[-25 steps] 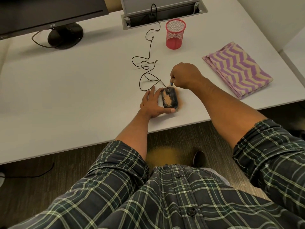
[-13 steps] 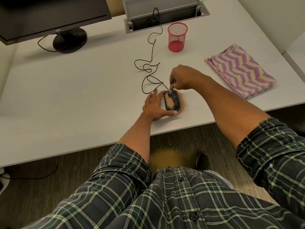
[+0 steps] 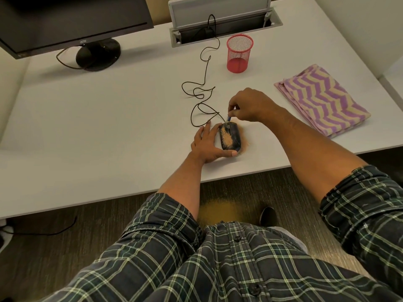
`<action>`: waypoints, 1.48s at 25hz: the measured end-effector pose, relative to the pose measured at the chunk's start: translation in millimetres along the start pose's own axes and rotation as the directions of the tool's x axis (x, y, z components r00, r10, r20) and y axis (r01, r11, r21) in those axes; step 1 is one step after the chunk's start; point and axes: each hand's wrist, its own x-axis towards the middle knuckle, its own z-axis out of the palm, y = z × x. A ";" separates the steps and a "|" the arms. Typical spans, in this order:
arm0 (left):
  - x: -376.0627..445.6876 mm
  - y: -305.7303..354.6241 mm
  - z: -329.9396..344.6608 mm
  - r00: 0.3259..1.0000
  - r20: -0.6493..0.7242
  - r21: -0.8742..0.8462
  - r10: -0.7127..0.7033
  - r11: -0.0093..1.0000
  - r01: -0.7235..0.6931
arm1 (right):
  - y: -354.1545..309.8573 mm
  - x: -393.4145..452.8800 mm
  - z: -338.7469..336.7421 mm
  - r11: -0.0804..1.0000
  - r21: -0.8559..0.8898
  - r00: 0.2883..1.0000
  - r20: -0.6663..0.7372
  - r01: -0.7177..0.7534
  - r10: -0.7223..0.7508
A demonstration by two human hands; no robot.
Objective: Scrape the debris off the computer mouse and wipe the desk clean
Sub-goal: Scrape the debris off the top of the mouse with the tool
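Note:
A black wired computer mouse lies near the front edge of the white desk, with sandy debris on its left half and more spilled on the desk at its right side. My left hand grips the mouse from the left, thumb wrapped under its near end. My right hand is closed on a small blue scraper, whose tip touches the mouse's far end by the wheel. The mouse cable coils away toward the back.
A folded purple-and-cream zigzag cloth lies at the right. A red mesh pen cup stands behind the hands. A monitor on its stand sits at the back left, a cable tray at the back. Sandy debris lies on the floor below.
The hands and mouse keep their positions; my right hand has shifted slightly at the mouse's far end. The camera has tilted a little, so everything sits lower in view.

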 end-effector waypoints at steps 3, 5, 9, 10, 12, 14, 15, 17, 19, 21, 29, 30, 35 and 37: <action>0.4 -0.9 0.0 1.000 -0.008 0.002 0.003 1.000 -0.003 | 4.0 1.6 -5.0 0.999 0.027 0.999 0.030 -0.029 0.028; 0.3 -1.1 0.3 1.000 -0.008 0.006 0.002 1.000 -0.002 | 5.1 2.1 -7.3 0.999 0.024 0.997 0.060 -0.046 0.044; 0.0 -0.7 -1.0 1.000 0.003 0.016 -0.003 1.000 0.003 | 3.4 3.3 -12.0 0.986 0.161 0.990 0.137 -0.047 0.025; -0.2 -0.3 -1.3 1.000 0.004 0.019 -0.003 1.000 0.003 | 3.4 4.2 -13.5 0.980 0.191 0.989 0.147 -0.045 0.017; -0.5 0.4 -1.5 1.000 0.006 0.022 0.000 1.000 0.000 | 3.5 5.4 -16.0 0.976 0.214 0.983 0.182 -0.041 0.001; -0.6 0.6 -2.0 1.000 0.011 0.024 0.001 1.000 -0.002 | 2.6 8.1 -16.6 0.978 0.205 0.980 0.200 -0.038 -0.004; -0.9 0.6 -2.1 1.000 0.013 0.025 0.001 1.000 -0.001 | 1.1 9.4 -15.8 0.982 0.184 0.981 0.195 -0.032 -0.005; -0.8 0.4 -2.0 1.000 0.013 0.024 0.000 1.000 0.000 | -2.6 11.5 -14.3 0.992 0.124 0.983 0.182 -0.022 -0.001; -0.5 0.2 -1.9 1.000 0.012 0.024 -0.003 1.000 0.002 | -4.9 12.2 -15.3 0.996 0.089 0.978 0.210 -0.020 0.001; -0.3 0.1 -1.7 1.000 0.010 0.028 -0.001 1.000 0.000 | -8.4 11.1 -18.6 0.998 0.070 0.965 0.261 0.009 -0.027; -0.4 0.2 -1.5 1.000 0.004 0.002 -0.005 1.000 0.005 | -15.9 11.3 -15.8 0.995 -0.038 0.970 0.232 0.090 -0.078; -0.4 0.0 -0.7 1.000 0.004 0.000 -0.005 1.000 0.005 | -15.8 10.9 -14.3 0.995 -0.059 0.979 0.192 0.083 -0.071; 0.2 -0.1 0.5 1.000 -0.015 0.006 -0.003 1.000 0.003 | -9.2 10.1 -5.8 0.998 -0.048 0.985 0.167 0.048 -0.040; 0.4 -1.0 0.7 1.000 -0.015 -0.005 -0.005 1.000 0.005 | -4.5 9.7 -6.5 0.999 -0.043 0.995 0.102 0.026 -0.021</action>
